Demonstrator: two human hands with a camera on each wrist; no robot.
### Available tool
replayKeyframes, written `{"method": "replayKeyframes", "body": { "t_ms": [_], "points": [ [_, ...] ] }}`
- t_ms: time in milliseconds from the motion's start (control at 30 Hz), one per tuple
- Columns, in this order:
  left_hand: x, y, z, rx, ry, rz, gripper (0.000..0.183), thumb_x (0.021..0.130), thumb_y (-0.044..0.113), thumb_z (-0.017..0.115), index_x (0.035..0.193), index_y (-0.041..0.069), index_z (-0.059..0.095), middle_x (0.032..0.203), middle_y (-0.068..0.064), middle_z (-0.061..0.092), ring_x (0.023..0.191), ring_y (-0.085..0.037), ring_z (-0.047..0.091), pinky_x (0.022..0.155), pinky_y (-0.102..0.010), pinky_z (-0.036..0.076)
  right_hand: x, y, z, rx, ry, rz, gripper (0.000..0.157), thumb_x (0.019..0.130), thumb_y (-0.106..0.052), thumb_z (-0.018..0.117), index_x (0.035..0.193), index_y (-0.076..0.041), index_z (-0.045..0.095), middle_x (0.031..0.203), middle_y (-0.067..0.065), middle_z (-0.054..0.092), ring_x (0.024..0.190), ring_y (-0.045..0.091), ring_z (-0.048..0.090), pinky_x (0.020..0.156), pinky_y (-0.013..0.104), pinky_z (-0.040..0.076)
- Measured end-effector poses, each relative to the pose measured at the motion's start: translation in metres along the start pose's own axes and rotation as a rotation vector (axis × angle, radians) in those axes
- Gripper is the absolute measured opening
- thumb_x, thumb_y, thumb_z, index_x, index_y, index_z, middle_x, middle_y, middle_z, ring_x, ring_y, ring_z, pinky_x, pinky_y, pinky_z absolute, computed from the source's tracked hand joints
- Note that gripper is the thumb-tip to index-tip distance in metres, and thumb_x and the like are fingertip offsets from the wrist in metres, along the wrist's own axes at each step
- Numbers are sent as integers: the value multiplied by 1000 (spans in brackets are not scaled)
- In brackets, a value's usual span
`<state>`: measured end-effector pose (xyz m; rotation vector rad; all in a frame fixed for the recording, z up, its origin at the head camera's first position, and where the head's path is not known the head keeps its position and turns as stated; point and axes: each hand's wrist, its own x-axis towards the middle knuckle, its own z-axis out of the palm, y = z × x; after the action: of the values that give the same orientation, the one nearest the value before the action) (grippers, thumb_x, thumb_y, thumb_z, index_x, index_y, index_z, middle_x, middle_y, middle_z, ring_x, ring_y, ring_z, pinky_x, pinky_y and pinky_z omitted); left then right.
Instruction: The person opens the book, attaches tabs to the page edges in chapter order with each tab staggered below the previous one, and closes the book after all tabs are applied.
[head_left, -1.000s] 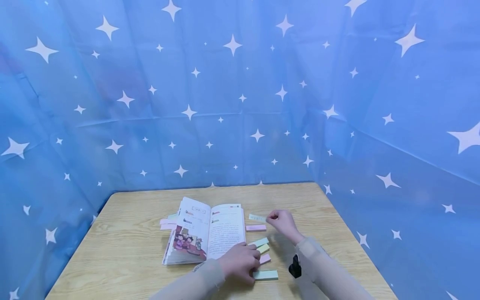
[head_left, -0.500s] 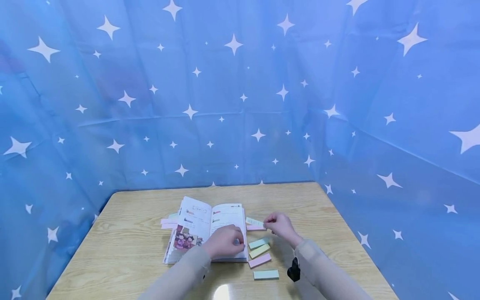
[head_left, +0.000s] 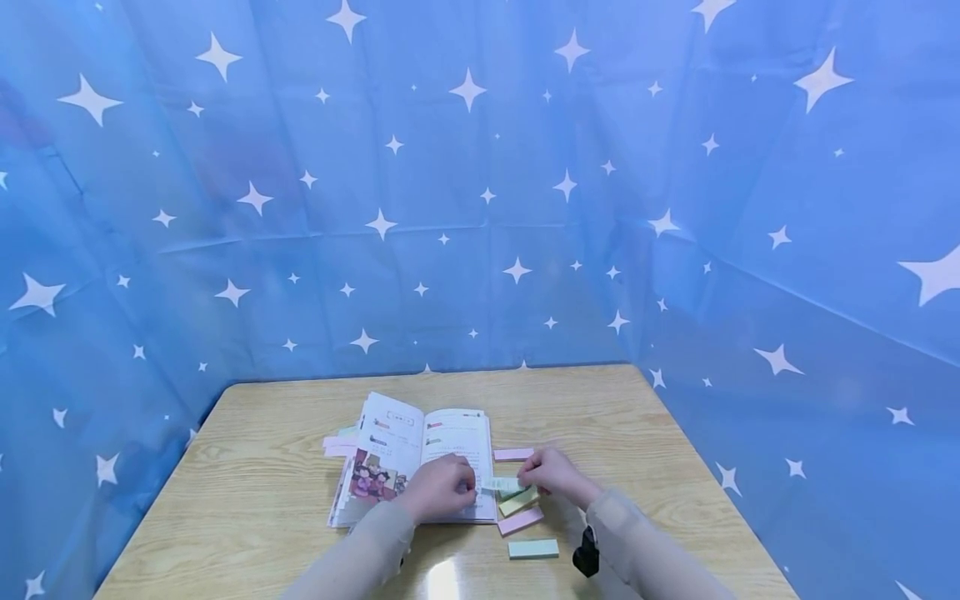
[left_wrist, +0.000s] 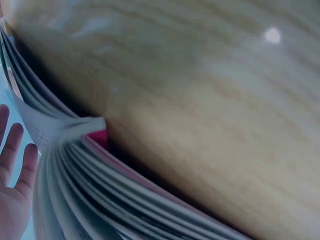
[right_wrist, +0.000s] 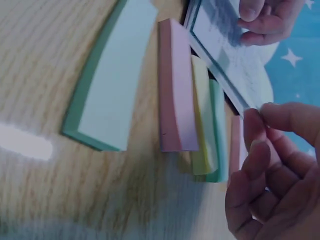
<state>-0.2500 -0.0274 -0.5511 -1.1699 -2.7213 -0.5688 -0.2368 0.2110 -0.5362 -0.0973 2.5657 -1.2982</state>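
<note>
An open book (head_left: 450,435) with printed pages lies on the table. Over its right page is my left hand (head_left: 442,487); in the left wrist view the fingers (left_wrist: 27,167) look relaxed and fairly straight beside the curved pages. Just right of the book, my right hand (head_left: 558,475) pinches a thin pale green sticky note strip (head_left: 498,483) between thumb and fingertips. The strip reaches toward the page edge, above a yellow sticky note pad (head_left: 519,502) and a partly hidden green pad (right_wrist: 218,132).
Nearer me lie a pink sticky note pad (head_left: 520,522) and a pale green pad (head_left: 533,549). Another pink pad (head_left: 513,454) sits farther back. Pink tabs (head_left: 339,447) stick out from the book's left side. A starry blue curtain (head_left: 420,250) surrounds the wooden table (head_left: 225,500).
My left hand has moved from the pads onto the right page. My right hand has brought the green strip nearer me and toward the book's edge.
</note>
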Motion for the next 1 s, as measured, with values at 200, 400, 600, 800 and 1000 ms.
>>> {"method": "replayKeyframes", "body": {
  "t_ms": [200,400,600,800,1000],
  "points": [
    [-5,3,2,25,2,9,6,72,31,64,72,27,61,70,18,51,65,-2,47,56,-19,40,-3,3,6,-40,-22,-6,6,67,-8,66,73,-5,65,63,2,59,45,8,41,40,19,34],
    [-12,3,10,69,1,34,22,74,36,61,92,25,68,85,15,58,77,-7,54,66,-23,45,-2,2,9,-74,-23,-7,7,66,-7,66,72,-5,65,63,3,59,46,10,43,40,20,35],
    [-15,4,13,82,-24,37,26,78,36,59,100,27,68,88,13,58,80,-8,53,65,-23,45,2,5,11,-114,-19,-9,5,66,-10,66,70,-8,65,61,-1,57,46,8,43,41,20,34],
    [-16,6,15,110,-25,42,27,78,36,59,102,28,67,88,12,57,79,-8,52,63,-24,43,4,4,12,-128,-9,-27,5,66,-7,66,71,-6,65,60,-2,56,45,8,43,41,19,34],
    [-18,13,17,202,-52,30,28,76,38,59,102,30,66,89,11,51,79,-9,48,60,-27,39,8,4,11,-141,-5,-47,5,67,-7,66,72,-6,65,61,-2,57,47,8,43,42,20,36]
  ]
}}
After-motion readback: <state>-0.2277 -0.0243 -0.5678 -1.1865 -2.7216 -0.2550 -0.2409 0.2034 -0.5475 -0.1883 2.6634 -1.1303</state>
